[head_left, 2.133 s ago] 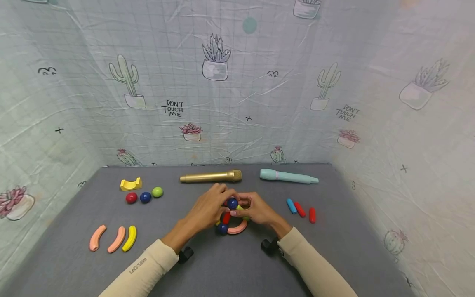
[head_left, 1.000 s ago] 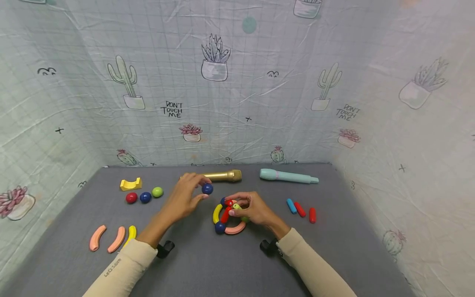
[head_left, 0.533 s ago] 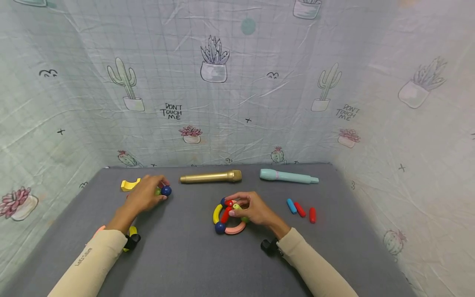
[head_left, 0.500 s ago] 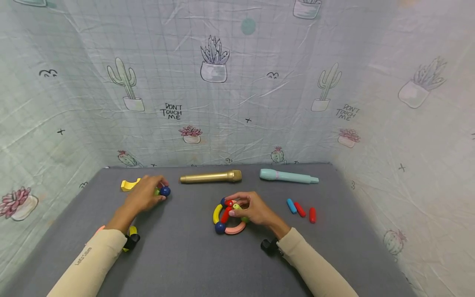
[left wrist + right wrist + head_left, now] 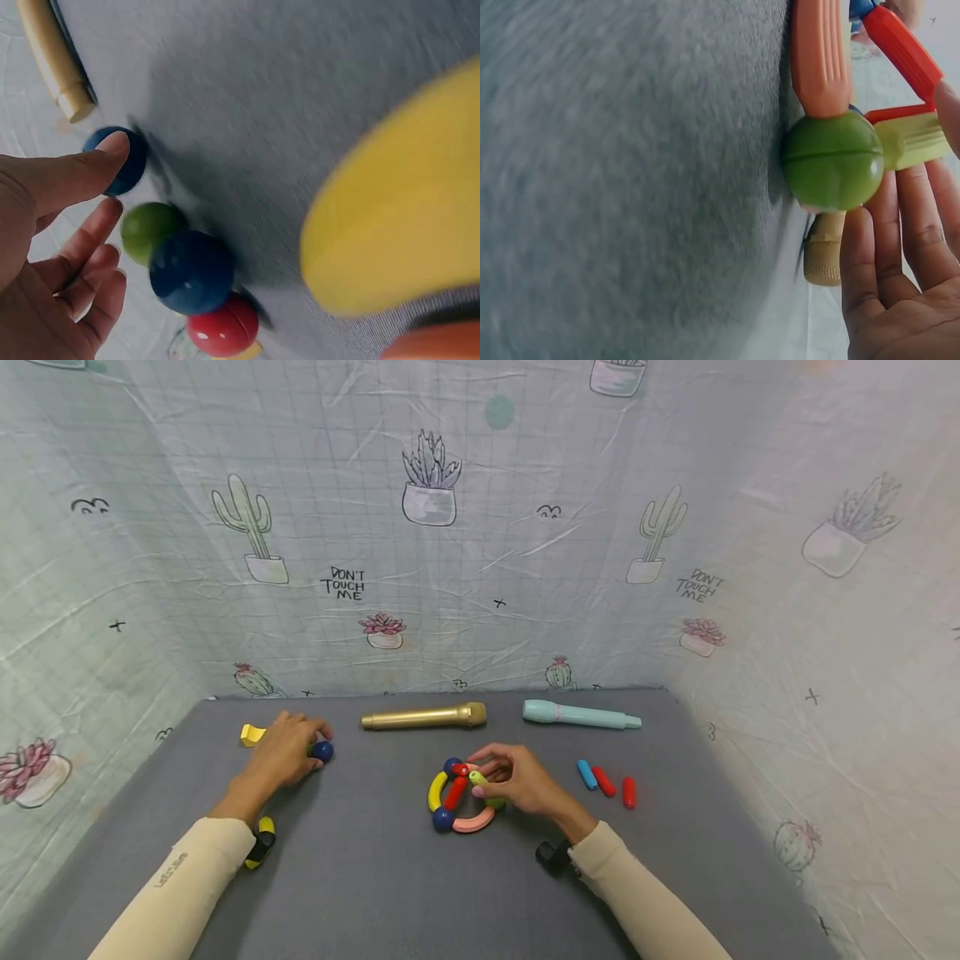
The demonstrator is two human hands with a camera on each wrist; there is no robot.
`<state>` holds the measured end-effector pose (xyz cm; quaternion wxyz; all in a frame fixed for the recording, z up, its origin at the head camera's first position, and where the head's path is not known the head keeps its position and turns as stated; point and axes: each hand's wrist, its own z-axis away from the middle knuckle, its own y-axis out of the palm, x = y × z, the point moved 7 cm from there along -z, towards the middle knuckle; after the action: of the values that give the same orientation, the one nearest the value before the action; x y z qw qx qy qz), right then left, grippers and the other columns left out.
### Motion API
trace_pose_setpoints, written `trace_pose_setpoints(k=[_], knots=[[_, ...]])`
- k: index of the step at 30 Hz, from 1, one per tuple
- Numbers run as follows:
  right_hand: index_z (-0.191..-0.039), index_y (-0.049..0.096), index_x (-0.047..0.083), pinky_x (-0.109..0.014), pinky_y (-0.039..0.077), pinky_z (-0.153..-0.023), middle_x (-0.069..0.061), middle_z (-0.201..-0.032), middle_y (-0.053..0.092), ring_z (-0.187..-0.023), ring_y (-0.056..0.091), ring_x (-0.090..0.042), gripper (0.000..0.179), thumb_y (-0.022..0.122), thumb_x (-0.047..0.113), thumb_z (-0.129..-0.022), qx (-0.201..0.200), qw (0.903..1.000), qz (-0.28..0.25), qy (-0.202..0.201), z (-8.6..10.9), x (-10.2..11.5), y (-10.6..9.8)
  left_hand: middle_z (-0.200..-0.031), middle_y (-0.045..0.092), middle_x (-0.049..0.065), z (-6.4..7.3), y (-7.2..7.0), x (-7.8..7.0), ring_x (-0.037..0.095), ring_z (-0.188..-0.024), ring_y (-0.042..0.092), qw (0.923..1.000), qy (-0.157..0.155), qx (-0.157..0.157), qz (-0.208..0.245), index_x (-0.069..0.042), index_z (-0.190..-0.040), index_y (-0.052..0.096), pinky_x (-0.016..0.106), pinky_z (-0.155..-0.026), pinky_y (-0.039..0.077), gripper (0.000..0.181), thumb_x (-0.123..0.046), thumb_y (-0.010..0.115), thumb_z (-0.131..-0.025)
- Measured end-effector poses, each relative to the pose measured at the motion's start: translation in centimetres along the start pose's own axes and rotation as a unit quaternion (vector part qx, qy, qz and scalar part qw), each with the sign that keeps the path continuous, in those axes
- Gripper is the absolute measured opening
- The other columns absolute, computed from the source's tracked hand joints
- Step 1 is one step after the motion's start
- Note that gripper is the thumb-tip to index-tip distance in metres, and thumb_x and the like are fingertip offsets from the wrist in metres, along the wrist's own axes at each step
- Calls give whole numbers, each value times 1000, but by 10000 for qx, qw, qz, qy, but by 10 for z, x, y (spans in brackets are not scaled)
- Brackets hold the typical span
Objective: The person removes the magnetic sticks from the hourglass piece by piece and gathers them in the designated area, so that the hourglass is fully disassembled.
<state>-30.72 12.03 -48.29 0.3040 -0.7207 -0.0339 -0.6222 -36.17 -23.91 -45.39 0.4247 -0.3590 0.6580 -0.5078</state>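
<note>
At the left of the table, in the head view, my left hand (image 5: 288, 745) holds a dark blue ball (image 5: 322, 751) by thumb and index finger, low over the cloth. In the left wrist view a green ball (image 5: 153, 231), a second blue ball (image 5: 192, 271) and a red ball (image 5: 223, 325) sit in a row beside it. My right hand (image 5: 517, 778) lies loosely around a light green stick (image 5: 911, 141), fingers mostly straight, thumb at its end. That stick joins a frame of red sticks (image 5: 454, 793), curved yellow and pink pieces (image 5: 474, 822), blue balls and a green ball (image 5: 832, 161).
A gold microphone (image 5: 423, 717) and a pale blue microphone (image 5: 581, 715) lie along the back. Blue and red short sticks (image 5: 603, 782) lie on the right. A yellow cradle-shaped piece (image 5: 251, 735) and a curved yellow piece (image 5: 260, 843) are by my left arm.
My left hand has carried the blue ball from the frame leftward to the row of balls. My right hand has slid slightly right, its fingers loosening around the frame's upright sticks.
</note>
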Motion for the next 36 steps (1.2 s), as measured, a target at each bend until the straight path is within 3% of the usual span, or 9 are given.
trace_pose_setpoints(k=[4, 9, 17, 21, 27, 36], knots=[[-122, 75, 12, -30, 59, -88, -8, -112, 78, -100, 73, -21, 33, 86, 13, -91, -25, 9995, 314, -9, 3, 0, -3, -109, 71, 20, 3, -6, -22, 39, -101, 57, 9996, 146, -232, 121, -8, -117, 75, 54, -87, 46, 40, -10, 92, -81], [-118, 78, 14, -28, 58, -84, -3, -106, 78, -96, 72, -17, 27, 85, 14, -92, -24, 9975, 706, 17, 6, 1, -4, -111, 71, 16, 5, -6, -61, 35, -103, 58, 9970, 381, -397, 553, -12, -117, 75, 53, -87, 48, 40, -14, 93, -82], [-114, 79, 14, -24, 57, -79, 2, -99, 76, -89, 70, -12, 24, 85, 13, -91, -81, 9945, 1044, 53, 11, 4, -2, -113, 74, 8, 13, 14, -125, 29, -111, 59, 9902, 674, 5, 1220, -16, -119, 75, 52, -95, 50, 38, -22, 92, -85], [-113, 78, 14, -25, 57, -80, 2, -98, 75, -89, 69, -11, 24, 85, 10, -91, -113, 9935, 1133, -15, 13, 5, -1, -110, 74, 4, 18, 29, -150, 27, -109, 62, 9833, 836, 178, 1606, -15, -118, 76, 46, -92, 52, 38, -26, 91, -86], [-111, 77, 16, -24, 57, -80, 3, -98, 75, -89, 69, -12, 24, 85, 9, -90, -259, 9909, 1312, -146, 15, 8, 0, -99, 72, -3, 22, 52, -174, 17, -99, 60, 9754, 932, 359, 1965, -18, -110, 76, 34, -84, 49, 33, -33, 91, -85], [-102, 74, 18, -26, 59, -78, 5, -92, 74, -84, 70, -12, 26, 89, 7, -84, -524, 9839, 1638, -491, 19, 17, 2, -83, 67, -8, 22, 62, -181, 9, -86, 53, 9751, 895, 331, 2000, -18, -94, 75, 31, -81, 45, 22, -29, 92, -84]])
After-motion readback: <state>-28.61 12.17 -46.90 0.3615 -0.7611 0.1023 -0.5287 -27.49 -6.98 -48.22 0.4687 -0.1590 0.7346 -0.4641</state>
